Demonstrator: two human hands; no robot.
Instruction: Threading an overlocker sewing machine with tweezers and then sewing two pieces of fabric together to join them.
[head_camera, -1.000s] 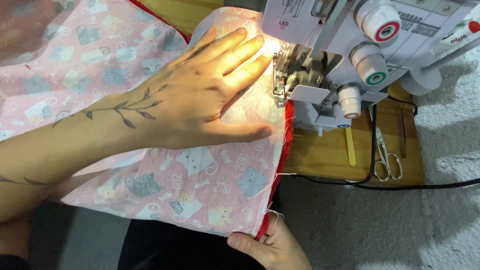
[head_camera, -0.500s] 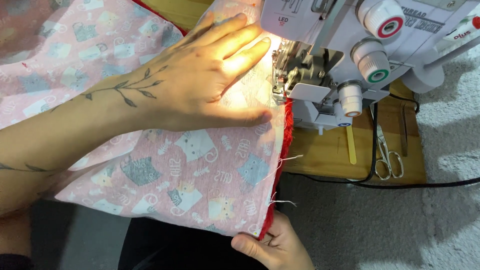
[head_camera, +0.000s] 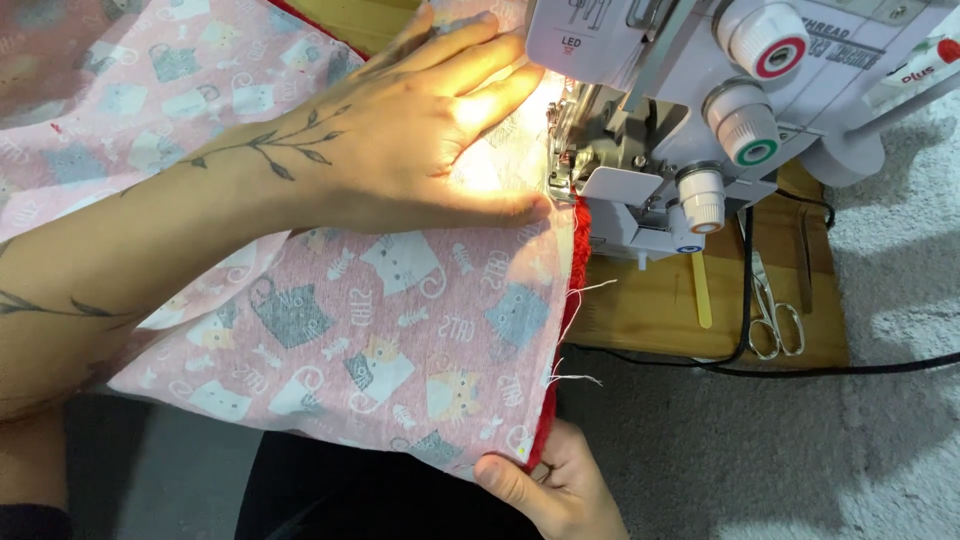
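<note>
Left hand: our left hand (head_camera: 400, 150) lies flat on the pink printed fabric (head_camera: 390, 330), fingers (head_camera: 470, 65) spread open, tips beside the presser foot (head_camera: 562, 170).
Right hand: at the frame's bottom, our right hand (head_camera: 555, 485) pinches the fabric's red edge (head_camera: 548, 420), fingers closed.
Fabric: fills the left and centre; its seam edge runs bottom to top into the sewing machine (head_camera: 720, 110).
Hidden: needle unclear; scissors (head_camera: 770, 315) on the wooden bench (head_camera: 650, 310).
</note>
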